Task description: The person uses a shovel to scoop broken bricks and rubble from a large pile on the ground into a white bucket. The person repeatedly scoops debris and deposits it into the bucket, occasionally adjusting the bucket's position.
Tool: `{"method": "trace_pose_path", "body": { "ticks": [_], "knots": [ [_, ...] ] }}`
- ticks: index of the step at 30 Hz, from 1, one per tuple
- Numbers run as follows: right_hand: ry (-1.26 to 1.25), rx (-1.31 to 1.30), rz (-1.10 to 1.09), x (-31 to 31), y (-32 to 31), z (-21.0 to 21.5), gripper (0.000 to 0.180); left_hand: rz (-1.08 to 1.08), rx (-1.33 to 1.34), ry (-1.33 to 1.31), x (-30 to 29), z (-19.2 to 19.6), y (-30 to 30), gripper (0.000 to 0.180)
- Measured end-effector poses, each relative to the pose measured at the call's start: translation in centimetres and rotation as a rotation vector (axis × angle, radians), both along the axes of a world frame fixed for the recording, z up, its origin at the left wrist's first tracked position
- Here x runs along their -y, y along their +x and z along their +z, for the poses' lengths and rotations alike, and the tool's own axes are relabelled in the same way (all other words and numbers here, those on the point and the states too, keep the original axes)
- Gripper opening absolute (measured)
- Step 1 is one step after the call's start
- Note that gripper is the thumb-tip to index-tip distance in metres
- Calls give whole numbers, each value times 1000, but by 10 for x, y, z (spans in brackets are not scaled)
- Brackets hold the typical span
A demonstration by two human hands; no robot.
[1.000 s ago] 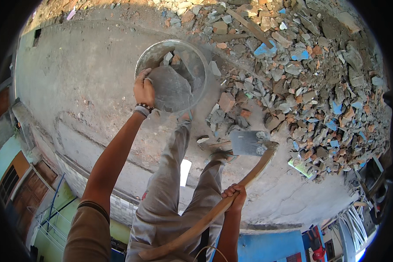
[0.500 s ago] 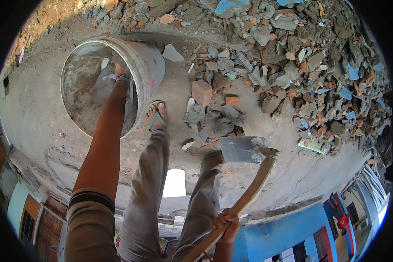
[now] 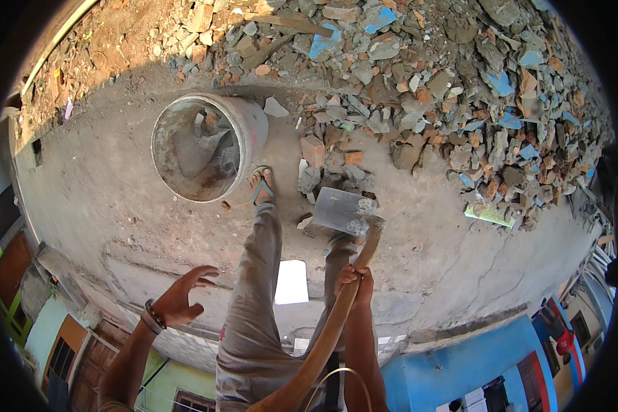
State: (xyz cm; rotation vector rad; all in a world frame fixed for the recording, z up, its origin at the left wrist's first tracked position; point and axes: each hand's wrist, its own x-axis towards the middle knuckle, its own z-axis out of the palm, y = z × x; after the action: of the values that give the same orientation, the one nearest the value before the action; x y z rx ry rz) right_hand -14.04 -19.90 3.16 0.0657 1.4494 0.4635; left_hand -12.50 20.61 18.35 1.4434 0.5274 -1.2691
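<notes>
My left hand (image 3: 183, 296), with bands at its wrist, is in the air left of my legs. Its fingers are apart and it holds nothing. My right hand (image 3: 354, 283) is wrapped round the wooden handle of a hoe (image 3: 328, 331). The hoe's broad grey metal blade (image 3: 336, 209) is near my right foot, beside broken brick and concrete pieces (image 3: 313, 150). A grey, dusty bucket (image 3: 255, 130) lies on its side ahead of my left foot, its mouth facing left and toward me. Some rubble pieces (image 3: 209, 122) show inside it.
A large heap of rubble (image 3: 487, 110) with bricks, concrete and blue-painted chunks spreads along the far side and right. My sandalled left foot (image 3: 261, 184) stands near the bucket. A blue wall (image 3: 432, 378) and a person in red (image 3: 564, 342) are at lower right.
My left hand has come out of the bucket and back toward me, opening. My right hand still grips the hoe, whose blade sits further left in view. Rubble now shows inside the bucket.
</notes>
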Motion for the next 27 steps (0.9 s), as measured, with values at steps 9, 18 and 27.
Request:
{"method": "trace_pose_path", "body": {
  "ticks": [9,18,27],
  "knots": [
    [10,-222,83,-35,-103,-72,9,894,548,76,204,50,-51,69],
    [-211,-387,-48,-46,-112,-185,10,1601,555,441,225,-97,30,9],
    [-204,-252,65,-22,-6,-211,23,1510,741,72,211,-85,112,18]
  ]
}}
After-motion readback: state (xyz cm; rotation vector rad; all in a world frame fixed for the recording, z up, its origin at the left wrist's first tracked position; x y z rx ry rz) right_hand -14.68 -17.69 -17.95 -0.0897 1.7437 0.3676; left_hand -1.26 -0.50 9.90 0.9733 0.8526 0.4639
